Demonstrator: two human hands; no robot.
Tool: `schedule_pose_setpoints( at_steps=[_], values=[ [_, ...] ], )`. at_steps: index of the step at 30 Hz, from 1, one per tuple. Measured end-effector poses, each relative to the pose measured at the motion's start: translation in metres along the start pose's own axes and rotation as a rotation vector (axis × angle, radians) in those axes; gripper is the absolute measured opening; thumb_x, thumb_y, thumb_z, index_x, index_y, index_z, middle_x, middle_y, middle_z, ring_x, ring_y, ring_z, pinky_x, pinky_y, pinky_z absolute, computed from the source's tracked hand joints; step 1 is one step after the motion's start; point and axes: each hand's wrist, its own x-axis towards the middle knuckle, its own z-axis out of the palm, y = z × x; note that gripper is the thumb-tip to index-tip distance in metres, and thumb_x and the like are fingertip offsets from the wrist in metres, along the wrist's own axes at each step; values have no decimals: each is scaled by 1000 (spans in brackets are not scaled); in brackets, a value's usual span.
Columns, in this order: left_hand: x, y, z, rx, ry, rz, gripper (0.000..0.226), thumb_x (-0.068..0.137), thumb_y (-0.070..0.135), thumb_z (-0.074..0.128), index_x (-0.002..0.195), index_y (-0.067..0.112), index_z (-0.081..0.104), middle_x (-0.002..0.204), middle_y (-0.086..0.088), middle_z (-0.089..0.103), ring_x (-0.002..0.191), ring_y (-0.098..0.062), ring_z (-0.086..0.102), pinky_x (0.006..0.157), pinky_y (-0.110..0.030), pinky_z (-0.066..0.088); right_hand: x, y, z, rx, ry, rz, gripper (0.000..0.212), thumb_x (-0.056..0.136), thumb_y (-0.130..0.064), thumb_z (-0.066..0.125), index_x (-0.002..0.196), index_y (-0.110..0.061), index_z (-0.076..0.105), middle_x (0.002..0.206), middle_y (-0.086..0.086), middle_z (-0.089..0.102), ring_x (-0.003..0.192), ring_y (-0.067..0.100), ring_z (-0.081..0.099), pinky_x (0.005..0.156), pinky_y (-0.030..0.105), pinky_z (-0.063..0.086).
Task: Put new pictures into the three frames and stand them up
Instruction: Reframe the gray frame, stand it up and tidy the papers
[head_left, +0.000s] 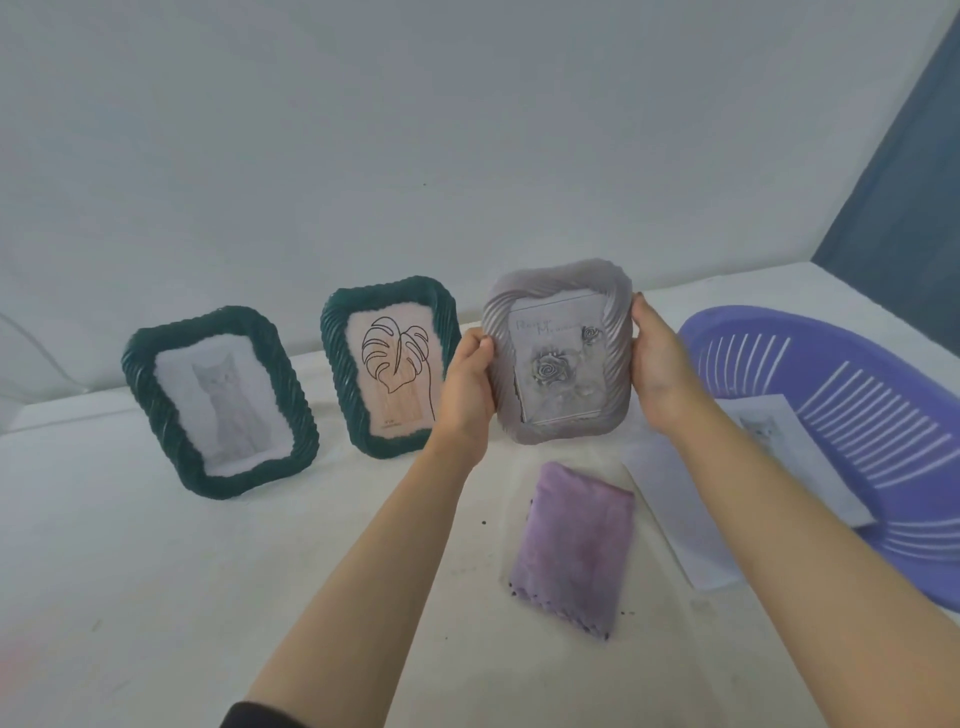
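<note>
Above purple cloth (571, 551), left hand (467, 395), right hand (660, 374) grip grey frame (561, 358); basket (857, 415) near, papers (675, 499) seemingly over rim.

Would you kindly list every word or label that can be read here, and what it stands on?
Rose picture in the ribbed grey picture frame, gripped by the left hand and right hand: two cursive lines, too blurred to read.
Leaf drawing in the dark green twisted-rim frame: tiny print at its lower left, too small to read.
No other writing shows.
</note>
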Motion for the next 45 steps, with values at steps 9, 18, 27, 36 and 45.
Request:
schedule_pose_setpoints(
  at_steps=[9, 18, 27, 36, 45],
  values=[
    [5, -10, 6, 67, 123, 35, 25, 97, 15, 37, 77, 22, 50, 79, 3, 56, 73, -12, 50, 65, -28, 38, 7, 13, -4, -38, 62, 1, 37, 98, -39, 32, 92, -22, 65, 94, 1, 68, 85, 10, 64, 69, 20, 50],
    [-6, -9, 15, 68, 167, 121, 29, 97, 6, 39, 108, 31, 49, 64, 17, 62, 57, 5, 56, 57, -12, 47, -4, 23, -3, -99, 78, -190, 33, 99, -17, 29, 122, -11, 52, 120, 6, 58, 107, 13, 54, 93, 28, 43],
    [-22, -13, 13, 182, 141, 162, 53, 93, -4, 36, 125, 37, 45, 63, 4, 52, 61, -2, 52, 63, -14, 47, -30, 30, 1, -285, 130, -285, 47, 98, -13, 30, 142, -28, 27, 124, 0, 50, 103, 12, 50, 82, 23, 38],
    [-24, -20, 8, 309, 142, 172, 72, 87, -10, 33, 135, 44, 35, 84, -12, 51, 77, -18, 48, 68, -22, 44, -42, 37, -2, -364, 92, -355, 53, 97, -9, 34, 144, -29, 22, 135, -25, 26, 129, -3, 25, 108, 20, 21],
    [-25, -18, 10, 392, 149, 161, 71, 87, -7, 34, 131, 49, 33, 84, -12, 47, 75, -20, 43, 61, -22, 39, -39, 33, -7, -402, 66, -344, 55, 96, -8, 35, 145, -29, 21, 149, -15, 25, 132, 0, 25, 105, 20, 23]
  ],
)
